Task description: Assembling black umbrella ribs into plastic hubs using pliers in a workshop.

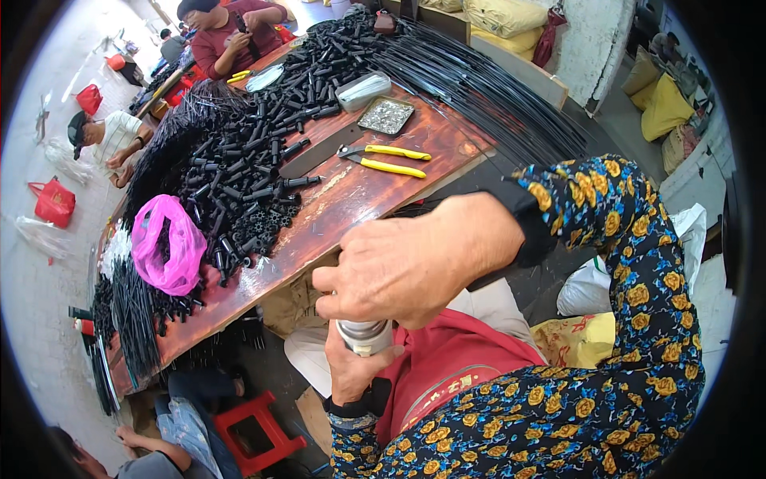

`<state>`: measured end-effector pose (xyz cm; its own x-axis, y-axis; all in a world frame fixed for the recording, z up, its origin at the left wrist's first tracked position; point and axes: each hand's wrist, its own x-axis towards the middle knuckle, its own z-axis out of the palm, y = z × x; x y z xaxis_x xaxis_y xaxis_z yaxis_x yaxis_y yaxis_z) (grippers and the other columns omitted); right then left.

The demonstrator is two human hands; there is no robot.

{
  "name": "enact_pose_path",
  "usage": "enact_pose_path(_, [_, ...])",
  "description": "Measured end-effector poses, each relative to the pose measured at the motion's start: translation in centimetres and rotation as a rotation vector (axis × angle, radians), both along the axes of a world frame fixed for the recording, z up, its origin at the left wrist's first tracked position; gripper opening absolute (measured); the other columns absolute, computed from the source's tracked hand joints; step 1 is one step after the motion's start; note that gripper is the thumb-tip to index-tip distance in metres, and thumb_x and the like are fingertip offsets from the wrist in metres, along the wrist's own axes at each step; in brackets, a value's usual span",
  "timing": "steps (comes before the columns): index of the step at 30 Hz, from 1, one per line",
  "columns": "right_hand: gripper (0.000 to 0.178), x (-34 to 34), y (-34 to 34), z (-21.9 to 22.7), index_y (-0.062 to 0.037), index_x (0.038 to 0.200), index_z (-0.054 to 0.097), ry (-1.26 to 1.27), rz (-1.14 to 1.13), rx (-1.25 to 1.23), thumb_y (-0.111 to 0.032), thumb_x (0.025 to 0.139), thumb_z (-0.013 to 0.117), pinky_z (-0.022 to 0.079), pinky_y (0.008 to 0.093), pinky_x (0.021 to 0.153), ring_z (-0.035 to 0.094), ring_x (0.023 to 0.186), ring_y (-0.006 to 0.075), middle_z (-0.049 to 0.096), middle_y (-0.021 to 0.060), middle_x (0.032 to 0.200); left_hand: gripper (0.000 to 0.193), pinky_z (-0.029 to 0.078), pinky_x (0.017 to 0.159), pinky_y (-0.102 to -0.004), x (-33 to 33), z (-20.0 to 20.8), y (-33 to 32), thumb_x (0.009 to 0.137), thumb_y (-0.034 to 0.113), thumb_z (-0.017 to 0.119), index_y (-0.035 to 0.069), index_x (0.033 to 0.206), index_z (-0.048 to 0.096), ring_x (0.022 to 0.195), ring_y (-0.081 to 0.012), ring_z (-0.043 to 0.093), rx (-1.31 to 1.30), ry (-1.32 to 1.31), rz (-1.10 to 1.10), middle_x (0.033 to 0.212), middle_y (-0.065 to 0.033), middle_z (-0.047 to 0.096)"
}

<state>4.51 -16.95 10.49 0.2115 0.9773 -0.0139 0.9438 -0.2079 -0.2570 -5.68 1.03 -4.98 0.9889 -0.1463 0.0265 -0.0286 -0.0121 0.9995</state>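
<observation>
Leftmost, a red bag (pixel 54 202) hangs against the pale wall beyond the table (pixel 335 209), and a person in a white top (pixel 112 140) sits off that same end. Thin black rods (pixel 136 323) spill over the table's left end, with a pink plastic bag (pixel 177 270) lying just above them on the tabletop. A big heap of short black tubes (pixel 247 152) spreads across the table's left half, up to its far edge, where a co-worker in a dark red top (pixel 219 36) sits. Below the table's near edge stands a red stool (pixel 257 435). Toward the table's middle lie a flat dark strip (pixel 319 152) and a clear container (pixel 363 91). Before the table's near edge, over the lap, the left hand (pixel 357 369) is wrapped around a silvery cylinder (pixel 364 334), holding it from below. Farther right on the table come a small tray (pixel 388 115) of shiny bits and pliers (pixel 389 158) with yellow handles (their handles spread apart). The right hand (pixel 399 267) is closed, its fingers bent down over the cylinder's top; it seems to grip that upper end, though its back hides the fingertips. Long black rods (pixel 479 86) fan across the table's right end, and yellow sacks (pixel 504 24) sit beyond it.
</observation>
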Motion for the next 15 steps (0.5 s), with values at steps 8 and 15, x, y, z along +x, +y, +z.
enact_pose_path(8, [0.049, 0.8, -2.1, 0.4, 0.0015, 0.123, 0.053, 0.819, -0.145, 0.392, -0.015, 0.080, 0.072, 0.053, 0.0320, 0.080, 0.064, 0.095, 0.0172, 0.064, 0.0114, 0.108, 0.071, 0.052, 0.089, -0.0377, -0.8, 0.9, 0.8, 0.051, 0.003, 0.087, 0.001, 0.115, 0.057, 0.100, -0.0212, 0.062, -0.148, -0.017, -0.022, 0.109, -0.0102, 0.063])
enact_pose_path(15, [0.056, 0.4, -4.8, -5.2, 0.0029, 0.124, 0.048, 1.389, -0.400, 1.041, -0.044, 0.095, 0.052, 0.055, 0.0291, 0.056, 0.067, 0.063, 0.0213, 0.066, 0.0181, 0.098, 0.094, 0.050, 0.090, -0.0407, -0.3, 4.2, 2.3, 0.052, 0.027, 0.097, 0.003, 0.124, 0.040, 0.103, -0.0273, 0.060, 0.075, -0.504, -0.012, 0.111, -0.0177, 0.060])
